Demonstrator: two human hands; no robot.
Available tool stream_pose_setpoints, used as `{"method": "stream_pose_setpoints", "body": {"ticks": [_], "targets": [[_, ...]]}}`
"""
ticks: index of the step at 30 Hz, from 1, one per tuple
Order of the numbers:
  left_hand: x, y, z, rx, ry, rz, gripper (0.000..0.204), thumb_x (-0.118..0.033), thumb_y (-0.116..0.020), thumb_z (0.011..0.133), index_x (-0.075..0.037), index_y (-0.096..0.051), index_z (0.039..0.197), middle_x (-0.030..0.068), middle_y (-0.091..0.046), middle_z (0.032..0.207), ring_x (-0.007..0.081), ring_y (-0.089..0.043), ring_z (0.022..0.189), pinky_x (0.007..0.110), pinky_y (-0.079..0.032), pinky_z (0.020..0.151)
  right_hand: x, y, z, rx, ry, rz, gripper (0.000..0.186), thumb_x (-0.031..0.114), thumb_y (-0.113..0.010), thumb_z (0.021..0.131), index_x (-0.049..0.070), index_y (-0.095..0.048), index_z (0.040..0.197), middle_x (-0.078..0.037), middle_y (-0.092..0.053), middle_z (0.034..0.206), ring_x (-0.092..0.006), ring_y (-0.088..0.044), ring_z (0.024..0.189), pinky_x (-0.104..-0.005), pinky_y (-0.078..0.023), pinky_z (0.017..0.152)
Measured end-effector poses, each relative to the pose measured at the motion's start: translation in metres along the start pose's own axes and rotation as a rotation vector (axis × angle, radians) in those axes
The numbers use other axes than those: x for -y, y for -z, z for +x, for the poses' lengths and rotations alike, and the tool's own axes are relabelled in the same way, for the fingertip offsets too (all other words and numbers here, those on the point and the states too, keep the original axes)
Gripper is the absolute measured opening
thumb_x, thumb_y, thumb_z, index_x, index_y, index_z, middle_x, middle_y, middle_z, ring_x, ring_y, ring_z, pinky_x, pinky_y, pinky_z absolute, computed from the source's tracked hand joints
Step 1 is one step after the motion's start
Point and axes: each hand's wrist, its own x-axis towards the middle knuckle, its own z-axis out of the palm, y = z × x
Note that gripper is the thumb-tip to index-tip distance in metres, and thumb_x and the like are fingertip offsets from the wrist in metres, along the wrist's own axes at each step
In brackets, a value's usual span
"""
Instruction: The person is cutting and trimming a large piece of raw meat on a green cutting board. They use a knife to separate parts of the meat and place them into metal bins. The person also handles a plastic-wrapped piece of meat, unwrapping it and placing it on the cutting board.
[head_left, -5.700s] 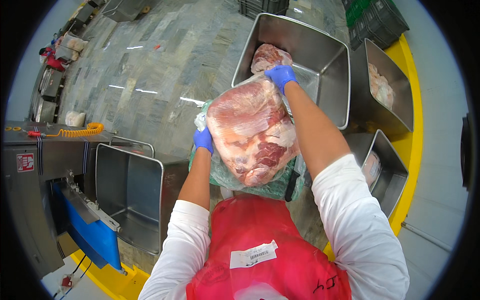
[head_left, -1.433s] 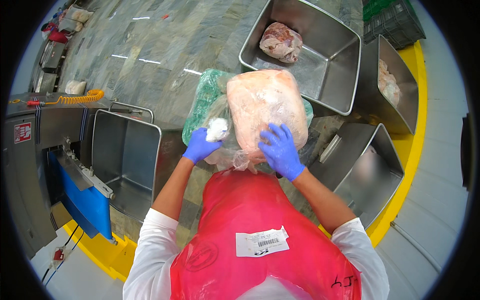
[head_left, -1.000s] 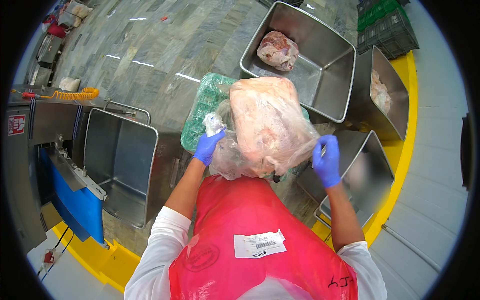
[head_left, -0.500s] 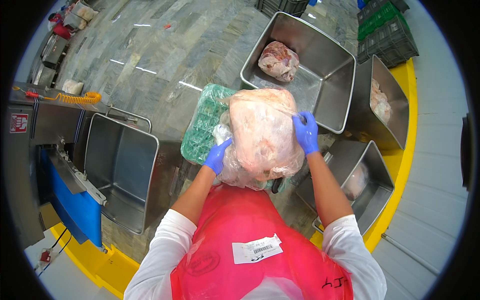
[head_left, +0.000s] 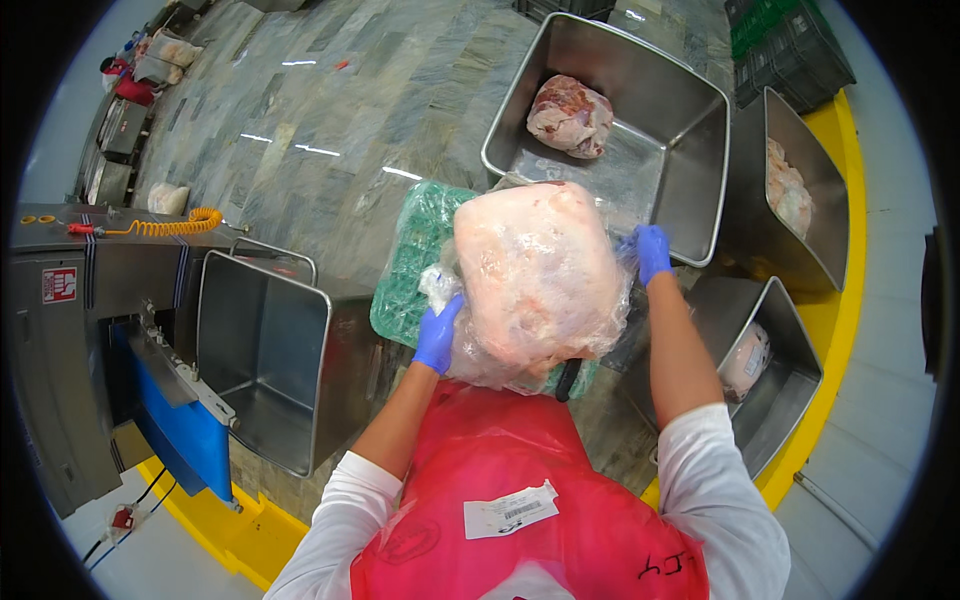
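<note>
A large block of pale, fatty meat (head_left: 535, 270) lies in front of me, partly wrapped in thin see-through plastic film (head_left: 480, 358). Beneath it is a green crate (head_left: 405, 270), also covered with film. My left hand (head_left: 437, 335), in a blue glove, is closed on bunched film at the meat's left side. At the right edge, my blue-gloved right hand (head_left: 650, 253) pinches the film and draws it outward. Below the meat, near my red apron, a black handle (head_left: 568, 380) sticks out; the rest of it is hidden.
Ahead stands a steel tub (head_left: 690, 180) with a piece of meat (head_left: 570, 117) inside. Two more steel tubs at the right hold meat (head_left: 788, 190) and a wrapped piece (head_left: 747, 360). Left are a steel tub (head_left: 265, 350) and a machine with a blue panel (head_left: 180, 410).
My right hand has moved outward to the right with the film, away from the meat's top. My left hand still grips the bunched film. The whole view has shifted slightly.
</note>
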Motion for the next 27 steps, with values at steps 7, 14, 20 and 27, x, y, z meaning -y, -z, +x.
{"method": "stream_pose_setpoints", "body": {"ticks": [7,14,20,27], "targets": [[-0.014,-0.034,-0.049,-0.084,-0.472,0.449,0.043,-0.021,-0.070,0.099,0.002,-0.061,0.134,0.0105,-0.070,0.123,0.0204,-0.067,0.109,0.038,-0.052,0.094,0.052,-0.030,-0.092,0.294,-0.031,-0.036,0.057,0.048,-0.059,0.104,-0.001,-0.067,0.131,-0.009,-0.069,0.125,-0.0190,-0.061,0.110,-0.0342,-0.047,0.099],[0.012,-0.053,-0.058,-0.144,-0.537,0.683,0.049,-0.025,-0.072,0.097,0.003,-0.060,0.135,0.0222,-0.070,0.125,0.0302,-0.069,0.116,0.041,-0.052,0.097,0.064,-0.067,-0.076,0.349,-0.279,0.198,0.063,0.051,-0.057,0.103,0.001,-0.061,0.141,-0.011,-0.066,0.135,-0.0219,-0.062,0.118,-0.0363,-0.047,0.105],[0.033,0.007,-0.026,-0.249,-0.360,0.347,0.044,-0.034,-0.065,0.104,0.004,-0.067,0.125,0.0091,-0.072,0.116,0.0199,-0.065,0.102,0.037,-0.053,0.089,0.101,-0.075,-0.136,0.352,-0.161,0.273,0.048,0.045,-0.063,0.101,0.004,-0.066,0.127,-0.008,-0.069,0.120,-0.0185,-0.065,0.105,-0.0352,-0.052,0.095],[0.011,0.059,-0.008,-0.213,-0.154,-0.376,0.046,-0.037,-0.059,0.107,-0.005,-0.060,0.140,0.0081,-0.068,0.128,0.0209,-0.066,0.109,0.036,-0.054,0.096,0.158,-0.173,-0.267,0.474,0.016,0.289,0.022,0.028,-0.067,0.101,0.006,-0.064,0.097,0.001,-0.061,0.088,-0.0097,-0.055,0.079,-0.0310,-0.050,0.070]]}}
